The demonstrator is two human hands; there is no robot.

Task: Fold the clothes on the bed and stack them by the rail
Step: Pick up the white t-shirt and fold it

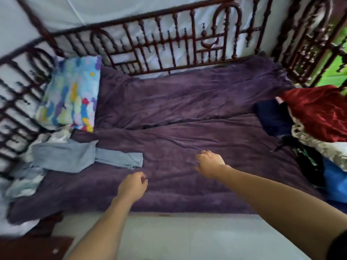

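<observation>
A purple blanket (187,102) covers the bed, and everything else is placed against it. Over its near half, both hands hover with bare forearms reaching in from the near edge. The left hand (132,185) hangs above the blanket's near-left part, fingers loosely curled with nothing in them. The right hand (209,163) is a little farther in, near the blanket's middle, knuckles up and fingers drooping loosely, also holding nothing. The picture is soft here, so whether its fingertips brush the blanket is hard to say.

On the blanket's left side lies a grey-blue garment (75,156), folded into a flat band with a narrower strip reaching toward the blanket's middle. It sits well to the left of the left hand, apart from it. Just beyond it, at the blanket's left edge, is some crumpled pale cloth (56,136), and farther back a multicoloured pillow (71,94).

At the blanket's right edge lies an unfolded heap: a red velvety garment (317,111) on top, a navy piece (272,117) spilling toward the blanket's middle, a cream patterned cloth (323,147), a black item with green marks (308,162) and something bright blue (336,181) nearest.

Along the blanket's far side runs the carved dark wooden rail (169,44).
</observation>
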